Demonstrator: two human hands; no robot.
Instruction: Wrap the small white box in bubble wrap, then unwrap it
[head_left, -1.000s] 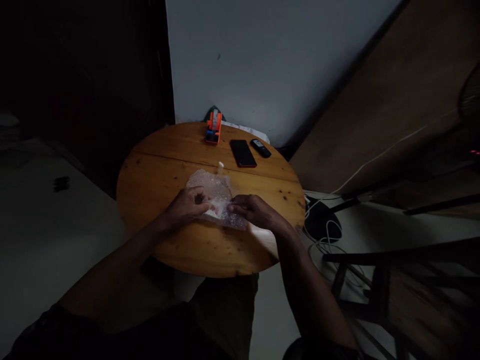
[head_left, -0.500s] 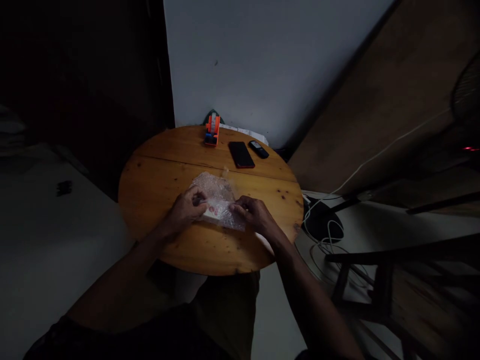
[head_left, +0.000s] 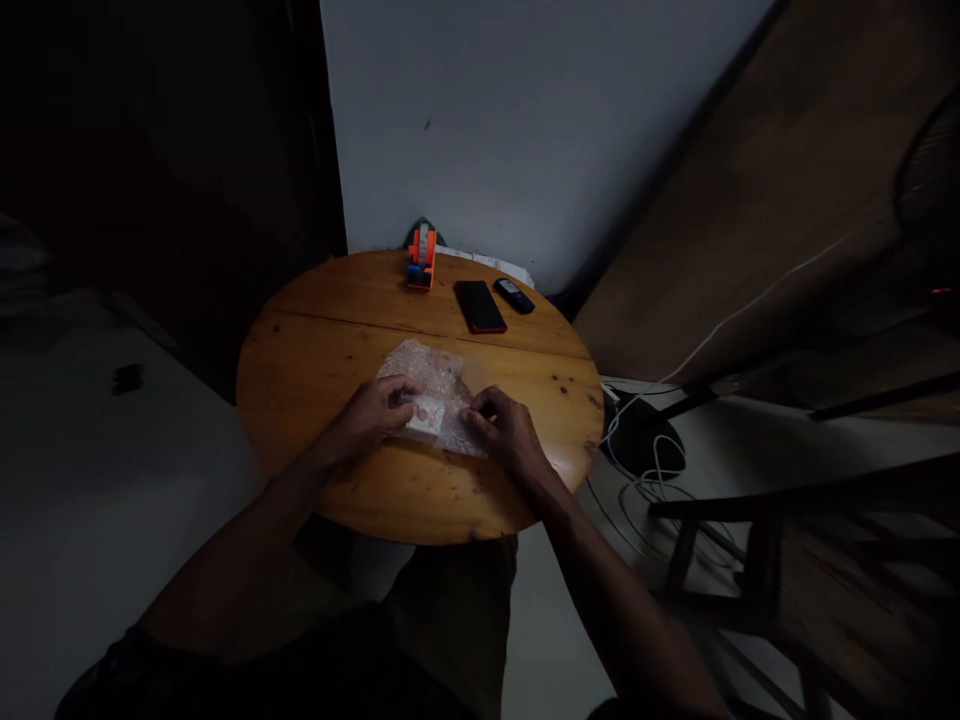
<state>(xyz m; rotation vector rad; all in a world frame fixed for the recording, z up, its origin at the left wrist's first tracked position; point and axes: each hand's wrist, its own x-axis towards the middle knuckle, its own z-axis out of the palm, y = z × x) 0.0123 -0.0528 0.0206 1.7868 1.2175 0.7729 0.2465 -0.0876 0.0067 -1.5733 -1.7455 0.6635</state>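
Observation:
A sheet of clear bubble wrap lies on the round wooden table. On its near part rests a small white box with reddish print on top. My left hand is closed at the box's left end, thumb against the box and fingers curled over the wrap beside it. At the sheet's right edge, my right hand pinches the bubble wrap between thumb and forefinger. Whether a layer of wrap covers the box is hard to make out in the dim light.
An orange tape dispenser stands at the table's back edge. To its right lie a black smartphone and a small keypad phone. A dark wooden chair and loose white cables are on the right.
The box's printed top shows more plainly now, and the wrap around it has shifted slightly. Both hands stay in nearly the same places. The view has tilted a little.

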